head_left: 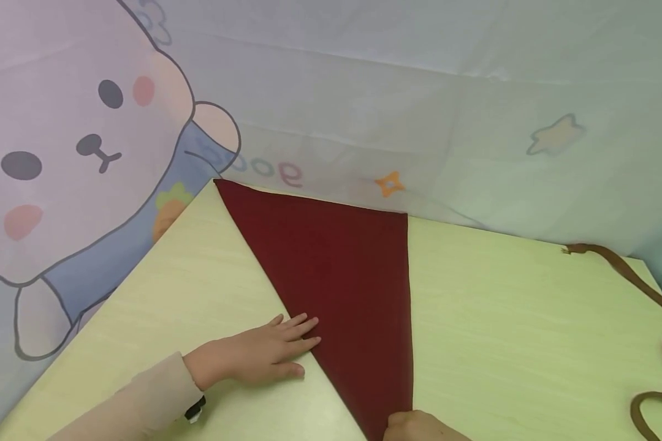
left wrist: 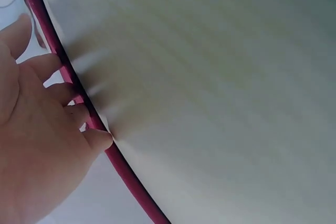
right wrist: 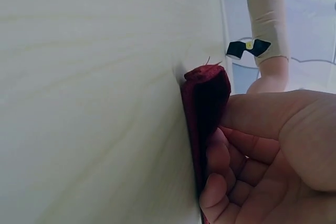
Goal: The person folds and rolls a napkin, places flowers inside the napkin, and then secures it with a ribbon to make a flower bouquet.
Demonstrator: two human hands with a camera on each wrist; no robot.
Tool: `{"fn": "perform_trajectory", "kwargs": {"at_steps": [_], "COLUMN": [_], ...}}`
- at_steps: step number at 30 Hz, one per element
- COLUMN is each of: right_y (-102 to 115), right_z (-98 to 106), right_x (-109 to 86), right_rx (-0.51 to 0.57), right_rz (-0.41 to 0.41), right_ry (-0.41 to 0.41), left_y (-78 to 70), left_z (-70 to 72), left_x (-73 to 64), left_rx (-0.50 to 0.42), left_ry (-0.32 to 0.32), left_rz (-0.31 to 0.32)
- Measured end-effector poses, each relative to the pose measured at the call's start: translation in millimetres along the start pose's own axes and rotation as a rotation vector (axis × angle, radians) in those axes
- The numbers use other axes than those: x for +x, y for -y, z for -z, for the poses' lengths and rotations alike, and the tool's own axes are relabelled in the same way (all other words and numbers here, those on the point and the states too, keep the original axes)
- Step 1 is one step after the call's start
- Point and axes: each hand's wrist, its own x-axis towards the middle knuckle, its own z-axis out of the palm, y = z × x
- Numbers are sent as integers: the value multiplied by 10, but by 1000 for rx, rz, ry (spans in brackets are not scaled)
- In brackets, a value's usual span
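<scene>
Seems to be smoothing or lining up a dark red cloth (head_left: 347,275), spread across the middle of the pale wood-grain table (head_left: 518,318), close along the table's far edge and narrowing toward the near side. Perhaps midway through a fold, perhaps simply laying it flat; cannot tell which from these views. Looks to call next for pressing along the slanting left edge while drawing the near end taut, without dragging the whole piece nearer.

With the left hand (head_left: 273,352), resting palm down, fingers spread and nearly straight, some reaching over the cloth's left edge; thumb apart, over bare table; gripping nothing. With the right hand (head_left: 422,427), pinching the near end of the cloth between thumb and curled fingers, nearly closed, with a thick, frayed end visible from the right wrist. Likely to crease or slip there if pulled unevenly.

At the far right, well apart from both hands, a brown strap (head_left: 623,263) in loose curves, partly out of view. Behind everything, a bear-printed backdrop (head_left: 364,92).
</scene>
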Motion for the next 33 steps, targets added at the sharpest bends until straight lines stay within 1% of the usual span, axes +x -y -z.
{"fn": "perform_trajectory", "kwargs": {"at_steps": [5,8,11,15,20,27,29,33], "right_y": [-3,3,0,-2,-3,-9,-3,11], "right_z": [-11,-29,-46,-60,-89,-158,-173,-184], "right_x": [-25,-39,-51,-63,-69,-79,-82,-99], "right_rx": [21,24,-31,-85,-121,-169,-175,-157], "right_rz": [-1,14,73,135,182,234,231,202], "right_ry": [-23,-55,-92,-130,-168,-219,-227,-236], "left_y": [113,192,277,386,503,737,803,911], "left_z": [30,58,93,150,224,278,305,378], "left_x": [-4,-5,0,21,41,47,45,46], "left_rx": [20,36,66,113,154,179,171,159], "left_ry": [-3,-8,-16,-25,-40,-97,-106,-122], "left_rz": [25,50,83,145,225,294,314,353]}}
